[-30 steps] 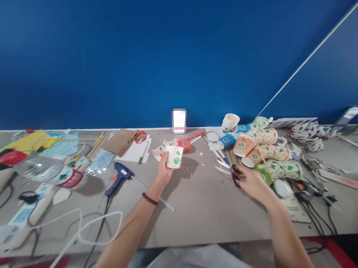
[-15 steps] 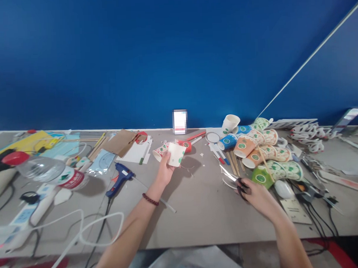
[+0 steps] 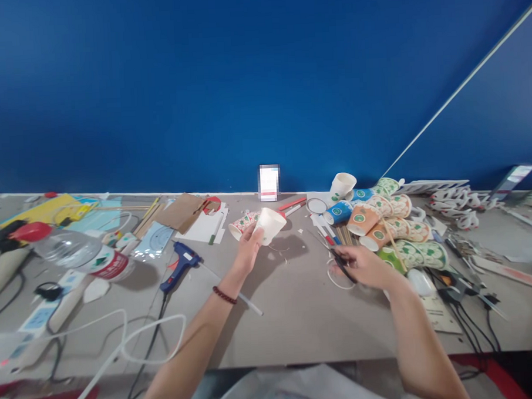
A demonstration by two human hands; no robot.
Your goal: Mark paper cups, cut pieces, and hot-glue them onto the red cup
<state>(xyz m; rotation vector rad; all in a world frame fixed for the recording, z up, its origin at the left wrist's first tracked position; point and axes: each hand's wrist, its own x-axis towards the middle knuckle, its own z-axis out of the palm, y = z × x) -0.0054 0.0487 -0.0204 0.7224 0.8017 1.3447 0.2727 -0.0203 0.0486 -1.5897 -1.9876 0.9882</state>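
Observation:
My left hand (image 3: 249, 247) is closed around a white paper cup (image 3: 273, 224), held above the middle of the table with its mouth tipped up and to the right. Behind it lies a red-patterned paper cup (image 3: 241, 226) on its side. Off to the right, my right hand (image 3: 361, 266) grips a pair of black-handled scissors (image 3: 341, 263), whose blades point up and to the left. A thin white ring-shaped strip (image 3: 340, 284) lies under the scissors. Wooden sticks (image 3: 346, 237) and markers (image 3: 328, 229) are just beyond the blades.
Stacked paper cups (image 3: 367, 212) in several colours lie at the right, with cables beside them. On the left are a blue glue gun (image 3: 180, 265), a plastic bottle (image 3: 87, 254), a power strip (image 3: 42, 321) and cardboard (image 3: 182, 212). A blue wall (image 3: 261, 88) closes off the back.
The white cup has turned in my left hand and moved slightly right and up, showing more of its mouth. My right hand has shifted left and up with the scissors.

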